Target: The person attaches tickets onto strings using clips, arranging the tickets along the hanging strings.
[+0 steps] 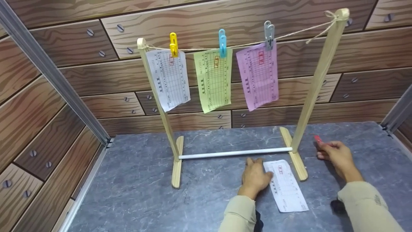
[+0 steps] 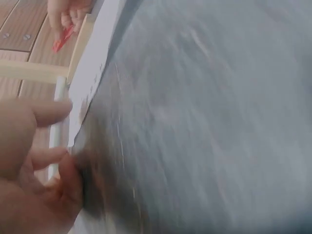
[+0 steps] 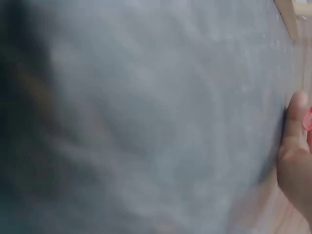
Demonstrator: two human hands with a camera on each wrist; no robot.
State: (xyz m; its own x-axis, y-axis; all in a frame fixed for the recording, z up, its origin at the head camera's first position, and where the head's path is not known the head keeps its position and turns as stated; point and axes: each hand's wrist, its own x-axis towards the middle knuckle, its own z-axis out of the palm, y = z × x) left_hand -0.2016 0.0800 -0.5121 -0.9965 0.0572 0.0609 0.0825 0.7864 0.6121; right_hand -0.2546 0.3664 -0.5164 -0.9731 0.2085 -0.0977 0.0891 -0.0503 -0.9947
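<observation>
A white printed slip [image 1: 286,187] lies flat on the table, its red stamp toward the far end. My left hand [image 1: 256,177] is at the slip's left edge, the thumb over or against it; thumb and fingers stand apart in the left wrist view. My right hand [image 1: 338,158] pinches a red clothespin [image 1: 317,138], just right of the rack's right foot. On the string [image 1: 299,33] hang a white slip [image 1: 170,80] under a yellow clothespin [image 1: 173,45], a green slip [image 1: 214,80] under a blue clothespin [image 1: 222,43], and a pink slip [image 1: 259,77] under a grey clothespin [image 1: 269,35].
The string runs between a left wooden post [image 1: 157,100] and a right wooden post [image 1: 318,83]. A white rod [image 1: 235,153] joins them low down, in front of my left fingers. Behind stands a wood-patterned wall [image 1: 199,19]. The tabletop [image 1: 138,199] is grey and marbled.
</observation>
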